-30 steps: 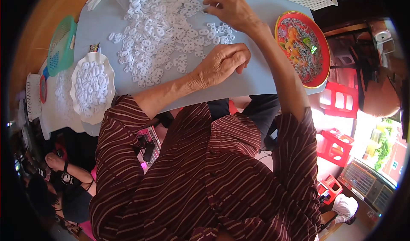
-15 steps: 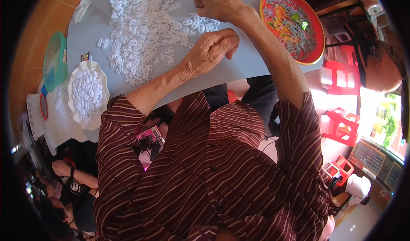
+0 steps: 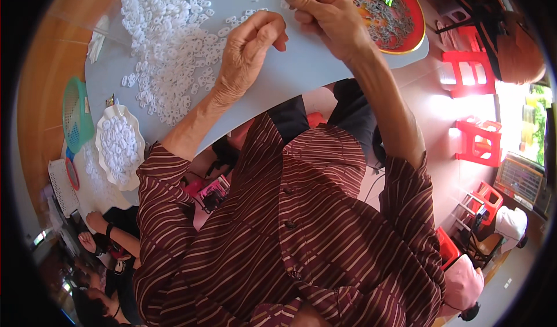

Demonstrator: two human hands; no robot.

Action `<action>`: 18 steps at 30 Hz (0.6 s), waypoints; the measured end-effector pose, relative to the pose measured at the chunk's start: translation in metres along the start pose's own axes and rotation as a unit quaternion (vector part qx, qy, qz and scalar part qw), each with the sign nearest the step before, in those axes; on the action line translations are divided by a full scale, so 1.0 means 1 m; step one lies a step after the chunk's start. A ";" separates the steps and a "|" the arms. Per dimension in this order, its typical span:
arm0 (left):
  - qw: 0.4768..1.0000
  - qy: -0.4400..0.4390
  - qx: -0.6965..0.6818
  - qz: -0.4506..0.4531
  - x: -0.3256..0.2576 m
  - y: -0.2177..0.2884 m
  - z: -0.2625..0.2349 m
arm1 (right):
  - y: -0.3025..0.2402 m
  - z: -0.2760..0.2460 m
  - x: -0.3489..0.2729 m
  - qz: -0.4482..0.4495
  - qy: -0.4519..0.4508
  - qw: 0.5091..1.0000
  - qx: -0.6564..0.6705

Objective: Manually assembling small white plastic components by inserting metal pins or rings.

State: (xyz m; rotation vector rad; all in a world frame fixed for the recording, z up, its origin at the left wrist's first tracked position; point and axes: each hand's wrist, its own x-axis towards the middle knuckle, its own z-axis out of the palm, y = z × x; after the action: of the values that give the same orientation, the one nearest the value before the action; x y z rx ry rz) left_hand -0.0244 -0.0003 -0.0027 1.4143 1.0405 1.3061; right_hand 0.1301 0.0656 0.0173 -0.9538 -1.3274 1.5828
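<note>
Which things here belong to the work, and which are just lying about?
Seemingly in use:
white pieces, one apparently in the right hand;
red tray of grey bits;
scalloped white dish.

Seemingly just around:
green basket;
red stools.

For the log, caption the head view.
Left hand near loose white pieces, right hand near red tray of grey parts.

right hand has pulled back from the white pile to right beside the red tray and now has a small white piece at its fingertips, while the left hand tipped upward some.
</note>
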 end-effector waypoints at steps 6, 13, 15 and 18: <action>0.999 0.012 0.033 0.017 0.010 -0.002 0.012 | 0.022 0.004 -0.029 0.018 0.012 0.966 0.258; 0.993 -0.013 0.107 0.053 0.013 -0.005 0.009 | 0.021 -0.005 -0.044 -0.073 0.094 0.993 -0.018; 0.992 -0.026 0.108 0.064 0.012 -0.005 0.010 | 0.016 -0.007 -0.044 -0.118 0.098 0.985 -0.076; 0.993 -0.033 0.105 0.051 0.010 -0.001 0.015 | 0.021 -0.009 -0.040 -0.182 0.097 0.971 -0.120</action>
State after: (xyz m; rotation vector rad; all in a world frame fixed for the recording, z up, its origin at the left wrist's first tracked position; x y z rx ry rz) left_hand -0.0087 0.0082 -0.0014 1.6767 1.0975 1.2422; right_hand 0.1499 0.0295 -0.0034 -0.9192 -1.4772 1.0425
